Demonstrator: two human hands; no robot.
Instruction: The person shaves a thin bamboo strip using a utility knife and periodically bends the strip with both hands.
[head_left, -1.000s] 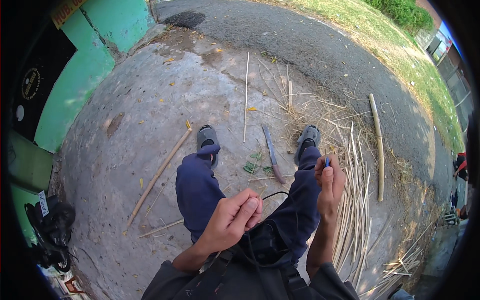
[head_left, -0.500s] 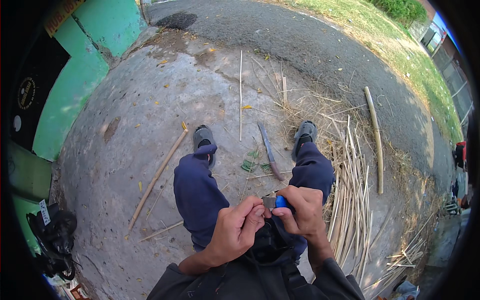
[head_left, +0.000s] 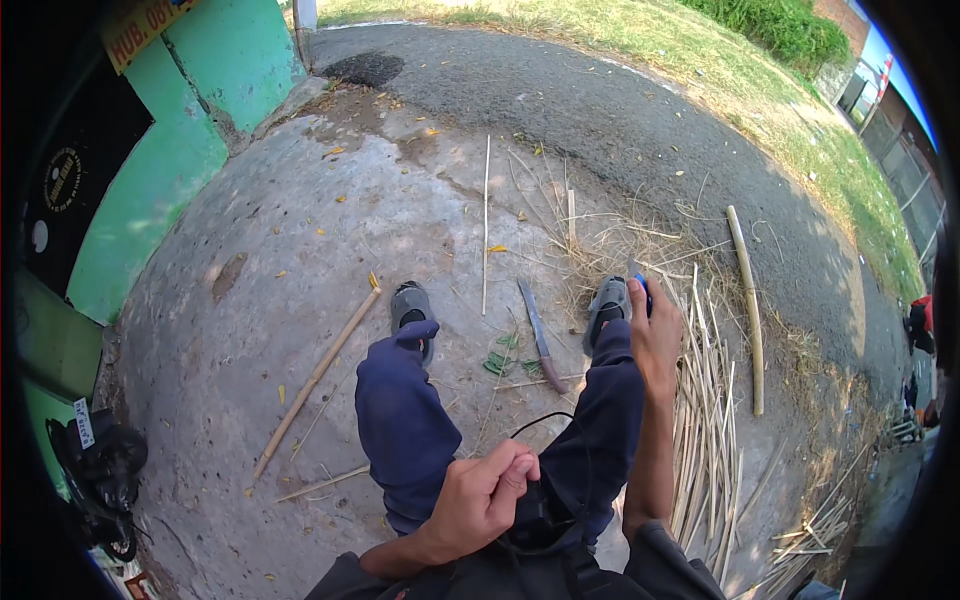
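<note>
My left hand [head_left: 487,500] is closed in a pinch over my lap; what it holds, if anything, is hidden. A thin black cord [head_left: 545,415] curves up beside it. My right hand [head_left: 655,330] is reached out over my right shoe, closed round a blue-handled tool [head_left: 644,291] with a short grey metal end. Most of its handle is behind my fingers. Between my feet lies a long knife [head_left: 538,335] with a dark blade and brown handle, beside some green leaves [head_left: 502,358].
A pile of pale split sticks [head_left: 705,430] lies right of my leg, with dry fibres [head_left: 635,235] beyond. Thick poles lie on the right [head_left: 745,310] and left [head_left: 318,380]. A thin stick [head_left: 487,225] lies ahead. A motorcycle [head_left: 95,470] stands at the left by a green wall [head_left: 150,190].
My right hand has moved away from the left, forward and to the right, carrying the blue-handled tool. My left hand stays near my lap, slightly lower. The view has tilted up a little.
</note>
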